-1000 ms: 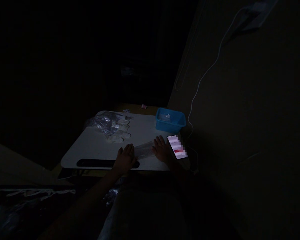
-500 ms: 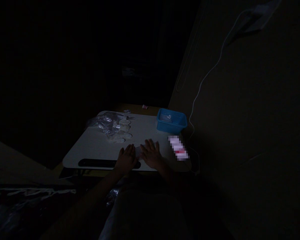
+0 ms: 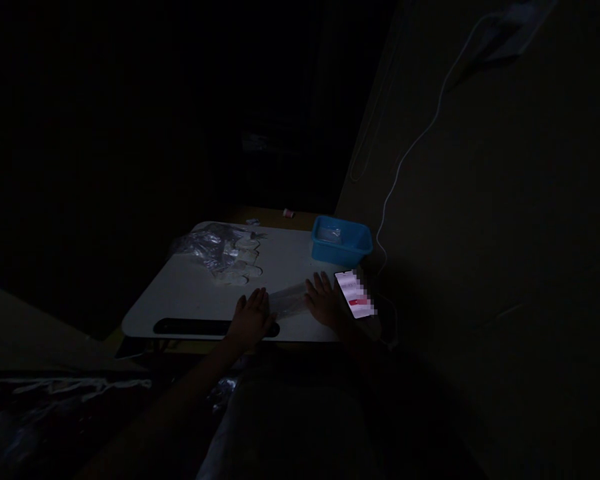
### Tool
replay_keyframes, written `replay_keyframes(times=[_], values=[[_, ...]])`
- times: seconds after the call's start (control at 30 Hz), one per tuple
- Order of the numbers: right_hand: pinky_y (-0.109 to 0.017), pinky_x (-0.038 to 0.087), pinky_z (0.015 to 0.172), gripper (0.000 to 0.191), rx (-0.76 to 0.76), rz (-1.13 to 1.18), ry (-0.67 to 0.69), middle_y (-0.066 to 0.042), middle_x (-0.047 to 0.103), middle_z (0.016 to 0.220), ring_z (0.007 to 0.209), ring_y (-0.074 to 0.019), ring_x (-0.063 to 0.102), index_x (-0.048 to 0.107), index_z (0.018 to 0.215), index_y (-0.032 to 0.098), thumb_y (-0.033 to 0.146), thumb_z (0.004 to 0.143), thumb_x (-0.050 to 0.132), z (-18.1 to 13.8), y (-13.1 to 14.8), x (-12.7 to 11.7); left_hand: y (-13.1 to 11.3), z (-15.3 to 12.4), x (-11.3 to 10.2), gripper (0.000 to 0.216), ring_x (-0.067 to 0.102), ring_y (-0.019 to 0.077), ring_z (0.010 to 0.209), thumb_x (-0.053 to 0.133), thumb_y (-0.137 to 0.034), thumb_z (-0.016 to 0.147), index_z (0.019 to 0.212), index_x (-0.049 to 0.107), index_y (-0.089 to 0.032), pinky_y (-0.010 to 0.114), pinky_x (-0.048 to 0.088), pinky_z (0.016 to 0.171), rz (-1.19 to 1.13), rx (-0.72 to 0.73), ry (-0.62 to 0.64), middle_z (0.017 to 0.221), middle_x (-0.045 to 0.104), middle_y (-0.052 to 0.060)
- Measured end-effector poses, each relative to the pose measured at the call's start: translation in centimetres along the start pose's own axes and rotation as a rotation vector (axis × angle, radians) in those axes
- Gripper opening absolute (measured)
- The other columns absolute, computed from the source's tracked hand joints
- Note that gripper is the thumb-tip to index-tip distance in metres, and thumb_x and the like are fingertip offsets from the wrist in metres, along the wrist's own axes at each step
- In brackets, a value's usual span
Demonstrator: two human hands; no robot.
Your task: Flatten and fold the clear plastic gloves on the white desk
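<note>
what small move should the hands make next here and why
Probably slide the right hand lightly toward the left hand, smoothing the clear plastic: it lies spread on the white table, its middle uncovered, with a hand at each end and the fingers extended.

head view | worn on head | facing forward-down | white table (image 3: 286, 257) near, below centre

Plastic sheet (image 3: 287, 301), clear, thin, faintly wrinkled; lying flat, slightly slanted, on the white table (image 3: 180, 297), between left hand (image 3: 250, 320) and right hand (image 3: 323, 304).
</note>
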State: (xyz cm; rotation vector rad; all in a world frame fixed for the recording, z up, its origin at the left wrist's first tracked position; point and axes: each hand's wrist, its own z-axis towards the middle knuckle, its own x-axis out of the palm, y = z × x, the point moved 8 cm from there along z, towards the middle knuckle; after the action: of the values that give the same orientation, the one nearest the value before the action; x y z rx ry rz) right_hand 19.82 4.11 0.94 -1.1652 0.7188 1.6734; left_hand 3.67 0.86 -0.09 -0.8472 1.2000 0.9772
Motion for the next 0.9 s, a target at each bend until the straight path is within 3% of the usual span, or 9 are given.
replay_keyframes(times=[0.27,0.53,0.7,0.9], values=[[-0.056,0.014,0.1,0.045,0.042,-0.011,-0.017,-0.015,0.038,0.135,0.13,-0.0298,0.021,0.045,0.125,0.015,0.039,0.088,0.035,0.1,-1.2,-0.4,0.0,0.0,-0.1,0.05,0.029,0.0266,0.127,0.03,-0.037,0.086,0.125,0.043,-0.009,0.047,0.026,0.099,0.026,-0.005,0.02,0.137,0.034,0.016],[-0.055,0.009,0.102,0.048,-0.062,0.054,0.022,-0.011,0.031,0.139,0.131,-0.0281,0.016,0.04,0.128,0.019,0.045,0.088,0.03,0.1,4.0,-0.9,0.0,0.0,0.1,0.051,0.029,0.0278,0.127,0.03,-0.036,0.086,0.126,0.042,-0.007,0.049,0.026,0.098,0.007,0.006,0.011,0.137,0.033,0.017],[-0.053,0.009,0.103,0.043,0.069,0.021,0.008,-0.013,0.035,0.137,0.131,-0.0274,0.018,0.051,0.118,0.013,0.038,0.089,0.031,0.2,1.8,-1.6,0.0,-0.1,0.1,0.051,0.029,0.0275,0.127,0.03,-0.034,0.085,0.126,0.041,-0.006,0.048,0.026,0.099,0.003,0.008,0.01,0.137,0.033,0.017],[-0.051,0.015,0.101,0.036,0.077,0.019,0.036,-0.013,0.038,0.135,0.13,-0.0275,0.019,0.057,0.11,0.016,0.035,0.088,0.035,-0.1,0.1,-1.7,0.1,-0.2,0.2,0.052,0.028,0.0274,0.127,0.03,-0.035,0.086,0.126,0.041,-0.006,0.048,0.024,0.1,0.001,0.004,0.012,0.137,0.033,0.018]])
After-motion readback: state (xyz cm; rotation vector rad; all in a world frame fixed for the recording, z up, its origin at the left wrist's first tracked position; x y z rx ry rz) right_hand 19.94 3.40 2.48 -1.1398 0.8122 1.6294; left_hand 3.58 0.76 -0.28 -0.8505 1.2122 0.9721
